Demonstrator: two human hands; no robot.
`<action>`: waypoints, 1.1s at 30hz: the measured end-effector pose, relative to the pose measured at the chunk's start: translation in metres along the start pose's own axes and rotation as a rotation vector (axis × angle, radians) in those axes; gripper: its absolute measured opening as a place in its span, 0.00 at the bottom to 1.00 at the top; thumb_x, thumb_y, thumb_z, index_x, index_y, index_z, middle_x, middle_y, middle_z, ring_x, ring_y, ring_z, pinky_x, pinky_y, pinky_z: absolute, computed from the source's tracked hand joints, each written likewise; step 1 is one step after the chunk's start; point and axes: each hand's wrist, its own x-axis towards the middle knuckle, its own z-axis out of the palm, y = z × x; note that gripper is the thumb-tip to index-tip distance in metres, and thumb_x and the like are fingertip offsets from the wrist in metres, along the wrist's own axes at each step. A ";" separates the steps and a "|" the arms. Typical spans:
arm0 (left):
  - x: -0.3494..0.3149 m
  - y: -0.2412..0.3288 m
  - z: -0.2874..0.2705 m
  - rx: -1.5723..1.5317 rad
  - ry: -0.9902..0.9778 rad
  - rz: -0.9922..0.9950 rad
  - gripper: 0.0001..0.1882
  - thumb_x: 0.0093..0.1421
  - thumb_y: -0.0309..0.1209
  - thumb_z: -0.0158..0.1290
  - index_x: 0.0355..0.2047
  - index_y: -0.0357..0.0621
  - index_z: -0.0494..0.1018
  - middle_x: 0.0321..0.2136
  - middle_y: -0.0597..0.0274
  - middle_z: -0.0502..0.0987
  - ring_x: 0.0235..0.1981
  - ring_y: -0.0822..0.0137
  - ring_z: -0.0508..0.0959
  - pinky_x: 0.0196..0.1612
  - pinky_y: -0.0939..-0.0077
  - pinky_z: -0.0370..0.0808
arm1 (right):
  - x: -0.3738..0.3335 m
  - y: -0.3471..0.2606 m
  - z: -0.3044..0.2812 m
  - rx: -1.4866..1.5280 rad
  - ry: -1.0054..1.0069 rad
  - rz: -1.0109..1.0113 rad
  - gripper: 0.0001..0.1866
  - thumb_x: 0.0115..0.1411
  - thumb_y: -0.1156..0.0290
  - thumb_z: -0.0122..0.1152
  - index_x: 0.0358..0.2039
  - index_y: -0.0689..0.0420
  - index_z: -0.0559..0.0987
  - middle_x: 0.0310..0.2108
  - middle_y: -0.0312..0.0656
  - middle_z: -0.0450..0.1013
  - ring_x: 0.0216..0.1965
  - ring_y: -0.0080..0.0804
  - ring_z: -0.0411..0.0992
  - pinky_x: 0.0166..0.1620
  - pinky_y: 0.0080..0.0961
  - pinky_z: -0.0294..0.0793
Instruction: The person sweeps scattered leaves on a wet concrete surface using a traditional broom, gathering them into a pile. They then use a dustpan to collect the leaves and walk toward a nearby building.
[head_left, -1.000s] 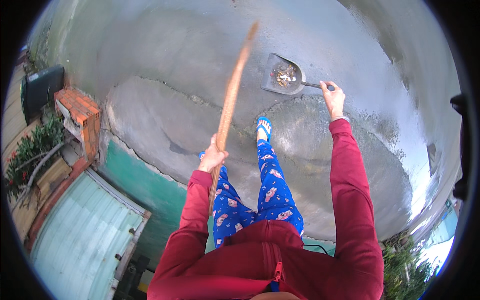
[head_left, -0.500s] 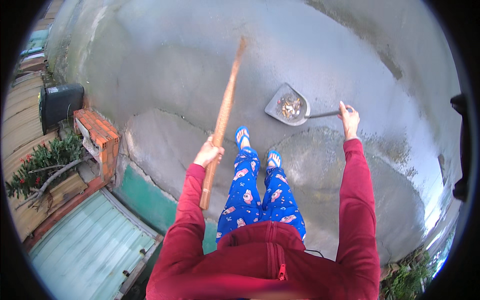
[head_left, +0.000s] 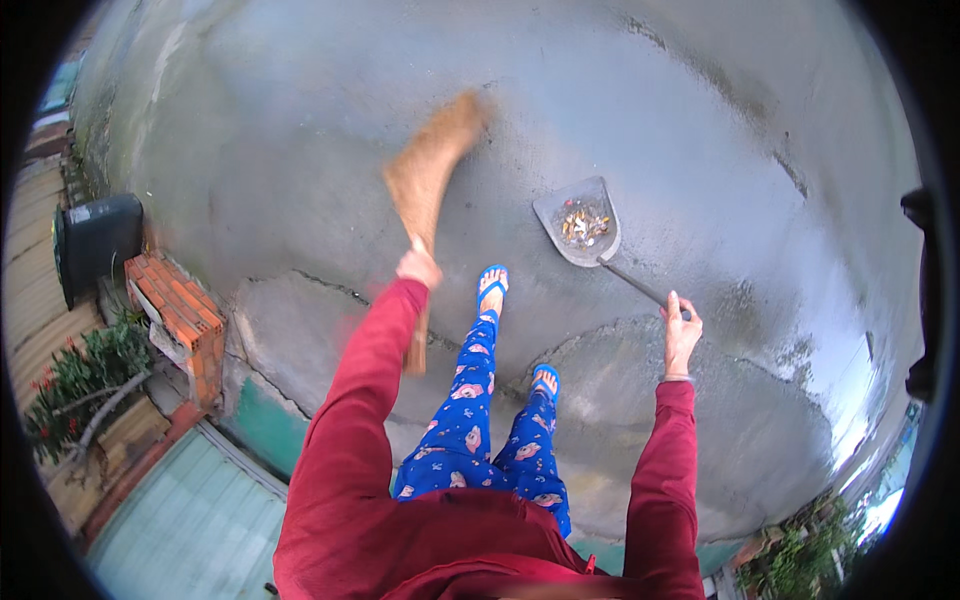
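My left hand point(head_left: 419, 266) is closed round the handle of a tan straw broom point(head_left: 428, 175). Its fan-shaped head spreads ahead of the hand, blurred by motion, and the handle's butt end sticks out behind my wrist. With my right hand point(head_left: 682, 330) I grip the end of the thin dark handle of a grey dustpan point(head_left: 549, 207). Small litter point(head_left: 583, 226), in whitish, brown and red bits, lies in the pan. The dustpan is on or just above the concrete ground, to the right of the broom and apart from it.
Damp, cracked concrete point(head_left: 300, 170) stretches around my feet in blue flip-flops point(head_left: 493, 285). On the left stand a black bin point(head_left: 100, 240), a low brick pillar point(head_left: 185, 310) and a red-flowered plant point(head_left: 85, 385). Greenery point(head_left: 800, 555) grows at the lower right.
The broom has turned from edge-on to show its broad side, its head swinging to the left. The dustpan's handle now slants toward me, my right hand lower. My left foot has stepped forward.
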 end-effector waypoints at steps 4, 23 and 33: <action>-0.075 -0.011 -0.015 0.199 -0.452 0.308 0.46 0.47 0.29 0.51 0.63 0.43 0.37 0.37 0.36 0.74 0.42 0.44 0.75 0.46 0.58 0.71 | 0.013 -0.025 0.026 -0.137 0.039 -0.059 0.22 0.53 0.53 0.60 0.29 0.63 0.79 0.22 0.42 0.73 0.27 0.28 0.71 0.36 0.27 0.72; -0.100 0.010 -0.082 -0.044 -0.542 0.183 0.39 0.43 0.26 0.51 0.56 0.44 0.49 0.23 0.48 0.74 0.23 0.53 0.78 0.25 0.64 0.75 | 0.003 -0.066 -0.005 -0.026 0.034 0.026 0.17 0.48 0.53 0.62 0.27 0.55 0.80 0.31 0.54 0.74 0.38 0.45 0.74 0.42 0.33 0.71; -0.252 0.112 -0.108 -0.487 -0.519 0.089 0.23 0.43 0.18 0.45 0.42 0.42 0.57 0.11 0.56 0.63 0.10 0.58 0.70 0.12 0.62 0.70 | 0.009 -0.022 -0.232 0.432 0.465 0.268 0.25 0.51 0.45 0.58 0.27 0.59 0.78 0.14 0.45 0.69 0.17 0.31 0.67 0.25 0.32 0.67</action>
